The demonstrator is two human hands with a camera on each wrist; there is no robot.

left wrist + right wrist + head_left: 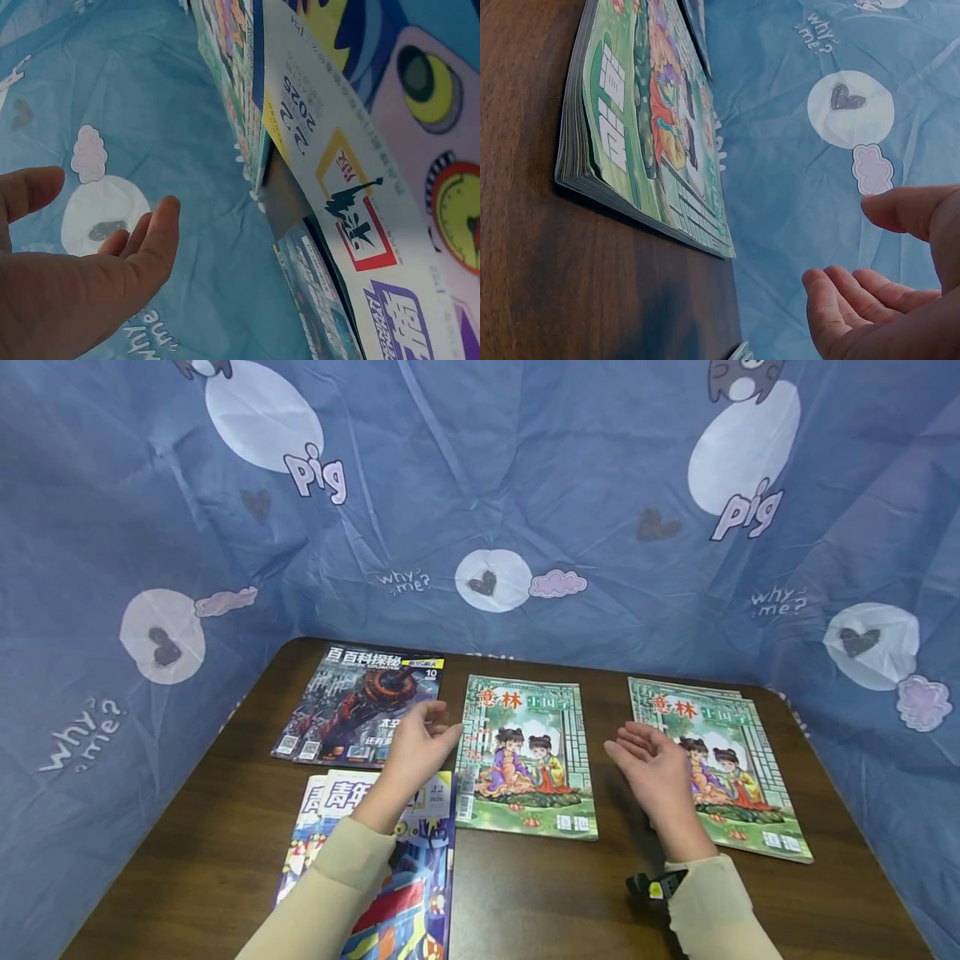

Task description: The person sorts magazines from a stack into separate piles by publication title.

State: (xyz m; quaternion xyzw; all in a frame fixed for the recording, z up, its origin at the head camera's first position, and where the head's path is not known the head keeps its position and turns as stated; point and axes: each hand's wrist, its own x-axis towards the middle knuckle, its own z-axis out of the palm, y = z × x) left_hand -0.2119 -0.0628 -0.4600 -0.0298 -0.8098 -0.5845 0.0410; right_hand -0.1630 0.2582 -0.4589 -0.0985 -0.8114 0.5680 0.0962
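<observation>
Between my hands a green magazine (528, 760) with two illustrated children on its cover lies flat on the table. My left hand (417, 747) hovers near its left edge, fingers relaxed and holding nothing. To the right of that magazine, my right hand (660, 777) is raised with loosely bent fingers and nothing in its grasp. It overlaps the left side of a stack of matching green magazines (750, 777) in the head view. Below my left forearm lie purple-and-white magazines (431, 860), partly hidden by the sleeve. In the right wrist view, the middle magazine's (630, 135) thick page edges show.
Dark magazines (360, 702) with a red mechanical picture overlap at the back left of the brown wooden table (540, 902). A blue printed cloth (420, 518) hangs behind and along both sides. A black band (656, 885) circles my right wrist.
</observation>
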